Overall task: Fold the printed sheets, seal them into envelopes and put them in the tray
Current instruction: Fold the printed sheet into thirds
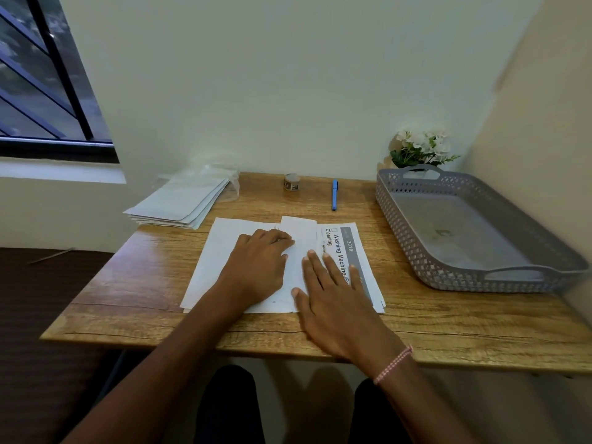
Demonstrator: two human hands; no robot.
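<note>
Fingers [333, 272] of the right hand [336, 302] lay straight and spread on the printed sheets [358, 248], pinning the stack to the bench [144, 283] — the left hand [256, 264] pressed bent fingertips [286, 243] onto the folded sheet [298, 229], likely setting its crease. Envelopes [179, 203] and tray [448, 274] sat untouched.

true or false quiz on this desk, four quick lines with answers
1. The left hand and right hand both rest on the sheets. True.
2. The tray holds sealed envelopes. False: no envelopes show in it.
3. The pen lies between the tape and the tray. True.
4. The envelopes are stacked right of the tray. False: they sit at the table's back left.
</note>
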